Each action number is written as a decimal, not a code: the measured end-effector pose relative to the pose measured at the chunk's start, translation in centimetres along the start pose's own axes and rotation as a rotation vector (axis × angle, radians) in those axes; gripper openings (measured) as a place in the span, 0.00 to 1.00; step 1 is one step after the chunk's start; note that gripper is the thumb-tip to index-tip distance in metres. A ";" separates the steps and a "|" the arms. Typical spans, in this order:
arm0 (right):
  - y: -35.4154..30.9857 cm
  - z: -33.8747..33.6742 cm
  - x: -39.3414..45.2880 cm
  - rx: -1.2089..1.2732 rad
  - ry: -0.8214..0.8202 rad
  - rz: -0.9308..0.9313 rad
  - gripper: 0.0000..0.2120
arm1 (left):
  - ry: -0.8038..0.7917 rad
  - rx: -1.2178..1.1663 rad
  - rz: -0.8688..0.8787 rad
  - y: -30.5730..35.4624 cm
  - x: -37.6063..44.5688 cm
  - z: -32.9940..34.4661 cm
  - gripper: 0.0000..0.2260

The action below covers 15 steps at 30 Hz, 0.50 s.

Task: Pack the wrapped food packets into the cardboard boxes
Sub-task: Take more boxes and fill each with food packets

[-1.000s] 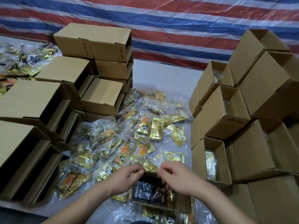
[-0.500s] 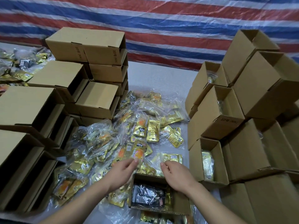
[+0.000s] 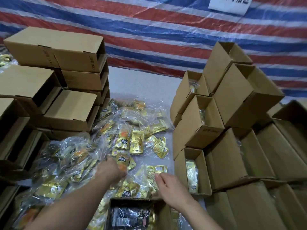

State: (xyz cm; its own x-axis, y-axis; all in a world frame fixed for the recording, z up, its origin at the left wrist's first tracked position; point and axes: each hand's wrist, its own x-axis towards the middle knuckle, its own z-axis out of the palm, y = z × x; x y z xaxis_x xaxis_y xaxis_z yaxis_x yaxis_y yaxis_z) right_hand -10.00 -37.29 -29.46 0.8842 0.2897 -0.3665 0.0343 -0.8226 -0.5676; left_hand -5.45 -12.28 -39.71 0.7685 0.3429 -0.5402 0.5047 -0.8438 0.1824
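Reaching past the open brown cardboard box [image 3: 162, 213] near them, both hands go for the heap of clear-wrapped gold foil packets [image 3: 131, 143] on the bench just beyond. The left hand [image 3: 110, 169] is nearer, touching an upright orange-and-gold packet [image 3: 123, 161], its grip hidden; the right hand [image 3: 168, 185] hovers loosely open.

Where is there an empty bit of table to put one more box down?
Bare table shows at the back, between the left box stack and the right box stack, below the striped tarp. Nearer, the packets crowd the middle, up to the open box and both hands.
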 end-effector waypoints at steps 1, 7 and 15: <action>0.1 -0.2 0.1 -0.002 0.003 0.003 0.21 | -0.008 0.024 -0.021 0.0 0.1 0.0 0.41; 0.5 -0.3 1.0 -0.031 -0.015 0.019 0.21 | 0.016 0.005 -0.043 0.5 -1.4 -1.1 0.23; -2.5 -0.4 3.0 0.223 -0.036 0.093 0.14 | -0.065 -0.617 0.025 0.6 -4.9 -2.9 0.36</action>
State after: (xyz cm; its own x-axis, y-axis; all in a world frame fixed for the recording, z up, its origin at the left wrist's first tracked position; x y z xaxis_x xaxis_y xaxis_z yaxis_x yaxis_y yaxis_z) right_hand -7.24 -34.51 -28.84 0.8616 0.2378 -0.4485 -0.1538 -0.7197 -0.6770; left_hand -7.75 -13.26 -34.58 0.7677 0.2839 -0.5745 0.6357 -0.4502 0.6270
